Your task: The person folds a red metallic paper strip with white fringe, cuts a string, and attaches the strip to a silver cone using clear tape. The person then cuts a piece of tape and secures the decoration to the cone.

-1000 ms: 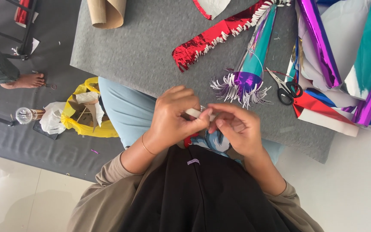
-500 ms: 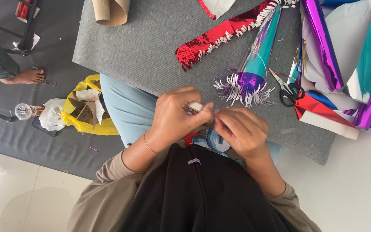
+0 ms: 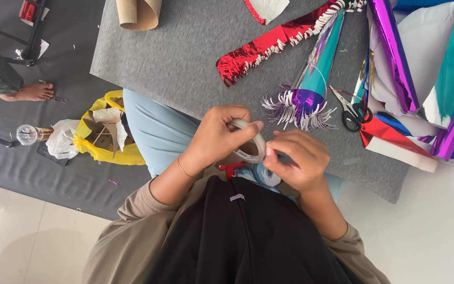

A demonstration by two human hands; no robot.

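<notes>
The left hand (image 3: 217,138) curled around a roll of clear tape (image 3: 249,142) — thumb over its rim, wrist bent inward — while the right hand (image 3: 296,160), fingers bunched, pinched at the roll's edge (what it gripped was hidden), both held above the lap, near the fringed foil cone (image 3: 311,79).

Our left hand (image 3: 217,138) hides much of the tape roll (image 3: 249,141); the frame's top crops the cardboard roll (image 3: 138,12)

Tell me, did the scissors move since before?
No. The scissors lie in the same spot on the grey mat, just right of the purple fringed cone; only the camera view shifted slightly.
</notes>
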